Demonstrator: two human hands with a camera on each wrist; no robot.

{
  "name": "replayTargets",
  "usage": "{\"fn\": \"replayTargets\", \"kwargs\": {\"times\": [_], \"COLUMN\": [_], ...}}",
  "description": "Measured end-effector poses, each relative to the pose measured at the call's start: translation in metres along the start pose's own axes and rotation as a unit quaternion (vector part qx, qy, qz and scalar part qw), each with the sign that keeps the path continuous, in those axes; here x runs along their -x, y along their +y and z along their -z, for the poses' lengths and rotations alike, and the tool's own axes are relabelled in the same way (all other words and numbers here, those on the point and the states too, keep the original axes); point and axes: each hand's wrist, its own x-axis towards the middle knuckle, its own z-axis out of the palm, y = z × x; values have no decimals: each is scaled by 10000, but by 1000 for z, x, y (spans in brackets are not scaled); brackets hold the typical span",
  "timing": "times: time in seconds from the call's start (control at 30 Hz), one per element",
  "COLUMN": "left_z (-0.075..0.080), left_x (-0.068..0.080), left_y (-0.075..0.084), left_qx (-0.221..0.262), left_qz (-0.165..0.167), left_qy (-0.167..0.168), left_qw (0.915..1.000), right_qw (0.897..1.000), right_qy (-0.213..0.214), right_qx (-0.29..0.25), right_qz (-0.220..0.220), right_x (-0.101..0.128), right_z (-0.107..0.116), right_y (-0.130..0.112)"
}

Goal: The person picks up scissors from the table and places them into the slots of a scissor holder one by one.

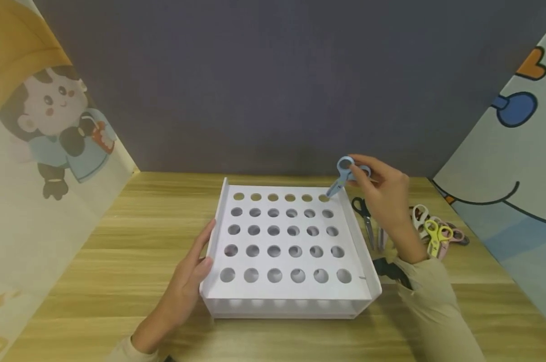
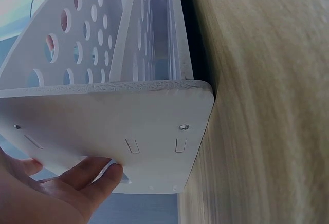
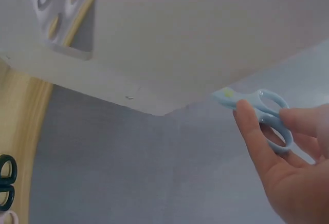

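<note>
My right hand (image 1: pixel 381 188) pinches a pair of light-blue scissors (image 1: pixel 344 173) by the finger loops. The scissors slant with the blade end down, right by the far right hole of the white rack (image 1: pixel 282 291). Rows of round holes cover the rack's top. On the rack's left side rests my left hand (image 1: pixel 184 284). In the left wrist view, its fingers (image 2: pixel 105 183) reach into the handle cutout of the side panel (image 2: pixel 103 121). From the right wrist view, the scissors' blade end is partly hidden behind the rack's other side panel (image 3: pixel 169 39).
Right of the rack lie black-handled scissors (image 1: pixel 367 221). A heap with yellow scissors (image 1: pixel 437 236), white scissors (image 1: pixel 419 216) and pink-handled ones sits farther right on the wooden table (image 1: pixel 142 241). A dark panel (image 1: pixel 255 90) stands behind, with printed walls at both sides.
</note>
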Motion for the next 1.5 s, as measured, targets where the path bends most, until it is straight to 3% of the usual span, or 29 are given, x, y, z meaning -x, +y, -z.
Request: {"fn": "replayTargets", "kwargs": {"times": [0.23,0.4,0.53,0.7,0.93,1.23,1.5], "left_z": [1,1,1,0,0,1,1], "left_x": [1,0,0,1,0,0,-1], "left_y": [1,2,2,2,1,2,4], "left_qx": [-121,-222,-75,51,-58,86,-77], "left_qz": [-31,-63,-17,39,-1,37,57], "left_qy": [41,74,45,24,30,-43,-3], "left_qw": [9999,9997,10000,10000,10000,9999,10000], "right_qw": [9946,9809,9727,9688,9577,9670,9620], "right_qy": [-709,-1386,-1702,-1799,-1754,-1517,-1566], "right_qx": [730,1291,1538,1654,2240,2034,2221], "right_qz": [-206,-450,-350,-416,-439,-210,-251], "right_x": [4,8,11,13,12,13,13], "right_z": [-6,-14,-21,-25,-23,-22,-21], "right_y": [10,14,15,16,17,19,18]}}
